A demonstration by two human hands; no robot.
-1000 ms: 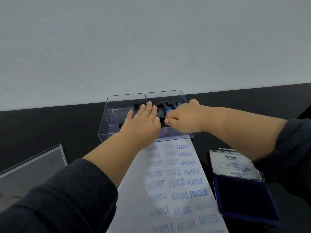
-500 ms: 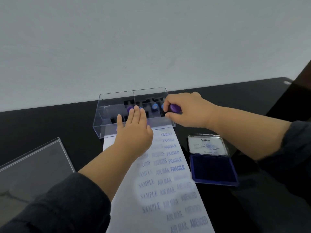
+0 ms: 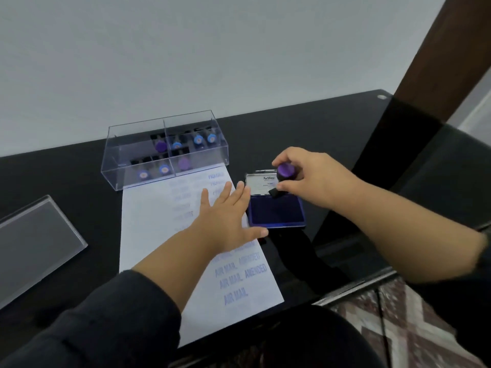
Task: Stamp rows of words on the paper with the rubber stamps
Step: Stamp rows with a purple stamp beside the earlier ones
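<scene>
The sheet of paper (image 3: 159, 229) is already carrying several rows of blue words, with room left at its lower end. The right hand (image 3: 309, 176), fingers pinching a purple-capped rubber stamp (image 3: 285, 172), is now hovering over the open ink pad (image 3: 276, 212); half a second ago it was at the clear stamp box (image 3: 164, 152). The left hand (image 3: 228, 219), fingers spread, is pressing the paper beside the pad.

Bare paper (image 3: 148, 235) lies open left of the flat left hand (image 3: 225, 221).

Purple-knobbed stamp (image 3: 285, 171) held above the open ink pad (image 3: 276, 212); word-stamped paper (image 3: 148, 219) lies flat alongside.
</scene>
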